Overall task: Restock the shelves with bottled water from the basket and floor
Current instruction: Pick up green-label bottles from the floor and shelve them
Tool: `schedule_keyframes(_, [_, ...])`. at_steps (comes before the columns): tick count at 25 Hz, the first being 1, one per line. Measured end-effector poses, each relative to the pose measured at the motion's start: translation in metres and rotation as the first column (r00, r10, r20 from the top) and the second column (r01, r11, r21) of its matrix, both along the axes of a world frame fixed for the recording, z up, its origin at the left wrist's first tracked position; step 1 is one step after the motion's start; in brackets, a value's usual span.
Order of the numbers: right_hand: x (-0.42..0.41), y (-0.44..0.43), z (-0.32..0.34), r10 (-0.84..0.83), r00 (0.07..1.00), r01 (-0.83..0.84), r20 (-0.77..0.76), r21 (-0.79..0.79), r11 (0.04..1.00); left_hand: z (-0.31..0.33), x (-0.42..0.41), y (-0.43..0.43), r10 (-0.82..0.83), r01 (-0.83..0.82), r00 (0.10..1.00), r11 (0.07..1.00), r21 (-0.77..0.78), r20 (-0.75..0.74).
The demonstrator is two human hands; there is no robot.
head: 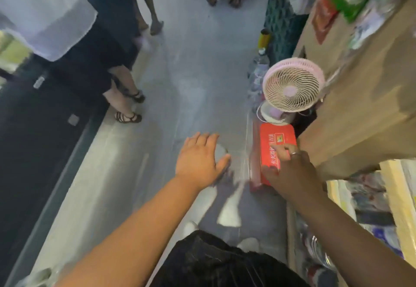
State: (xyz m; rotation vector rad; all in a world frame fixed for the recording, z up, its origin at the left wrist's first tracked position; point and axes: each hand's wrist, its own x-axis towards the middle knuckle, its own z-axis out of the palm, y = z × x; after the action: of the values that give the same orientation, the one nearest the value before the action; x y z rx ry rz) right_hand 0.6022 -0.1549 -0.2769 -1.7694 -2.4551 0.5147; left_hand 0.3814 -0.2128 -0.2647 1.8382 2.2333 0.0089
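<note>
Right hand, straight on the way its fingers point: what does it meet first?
The red pack on the floor; the right hand overlaps its near end, contact unclear. The pink fan stands beyond.

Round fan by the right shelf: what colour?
Small round plastic fan: pink rim and hub, cream grille. Head view.

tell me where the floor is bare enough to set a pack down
Bare floor runs down the aisle's middle, between the sandalled feet on the left and the pink fan on the right. The right edge is crowded: fan, red-topped pack under the right hand, bottles beyond.
</note>
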Motion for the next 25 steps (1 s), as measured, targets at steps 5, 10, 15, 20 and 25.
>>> schedule_keyframes(5, [-0.113, -0.006, 0.008, 0.241, 0.970, -0.241, 0.020, -0.009, 0.971, 0.001, -0.085, -0.069, 0.266, -0.266, 0.964, 0.964, 0.012, 0.020])
schedule_keyframes(10, [-0.239, -0.049, 0.009, 0.429, 0.903, -0.429, -0.022, -0.062, 0.901, 0.006, -0.174, -0.152, 0.473, -0.475, 0.879, 0.880, 0.020, 0.065])
schedule_keyframes(15, [-0.360, -0.109, 0.003, 0.625, 0.781, -0.624, -0.017, -0.054, 0.779, 0.005, -0.250, -0.245, 0.631, -0.633, 0.774, 0.774, 0.022, 0.044])
schedule_keyframes(20, [-0.451, -0.167, 0.001, 0.800, 0.600, -0.799, 0.001, -0.047, 0.599, -0.005, -0.297, -0.318, 0.803, -0.803, 0.595, 0.596, -0.020, 0.039])
schedule_keyframes(25, [-0.535, -0.224, -0.009, 0.942, 0.330, -0.937, 0.061, -0.101, 0.335, -0.013, -0.322, -0.371, 0.934, -0.933, 0.350, 0.354, -0.063, 0.068])
